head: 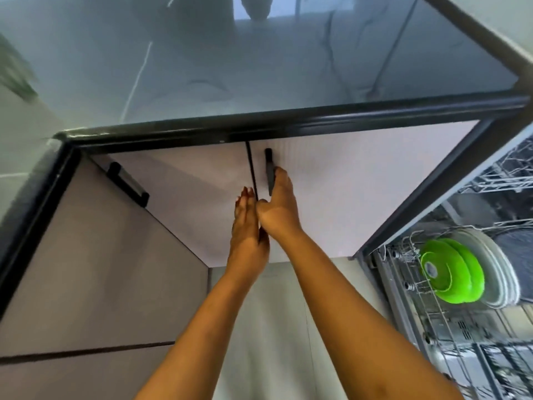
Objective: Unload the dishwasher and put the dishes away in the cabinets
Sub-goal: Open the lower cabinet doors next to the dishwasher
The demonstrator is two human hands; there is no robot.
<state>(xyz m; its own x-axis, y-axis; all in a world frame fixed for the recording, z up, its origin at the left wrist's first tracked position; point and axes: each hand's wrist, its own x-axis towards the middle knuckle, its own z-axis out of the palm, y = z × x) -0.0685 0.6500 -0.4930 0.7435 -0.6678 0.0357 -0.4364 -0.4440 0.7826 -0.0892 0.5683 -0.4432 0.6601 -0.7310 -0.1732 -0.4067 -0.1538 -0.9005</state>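
Below the dark glossy countertop (259, 67), two pale cabinet doors meet at a thin dark seam (250, 166). My right hand (278, 207) grips the black vertical handle (269, 163) of the right door (360, 180). Beside it, my left hand (245, 226) lies with straight fingers against the left door (187, 180), right at the seam. The two hands touch each other. On the right the dishwasher stands open, and its lower rack (403, 284) holds green plates (450, 272) upright in front of white plates (496, 269).
Another cabinet front (86, 269) with a black handle (128, 184) meets this one at the left corner. The wire upper rack (507, 174) of the dishwasher shows at the far right. Light floor (271, 327) lies under my forearms.
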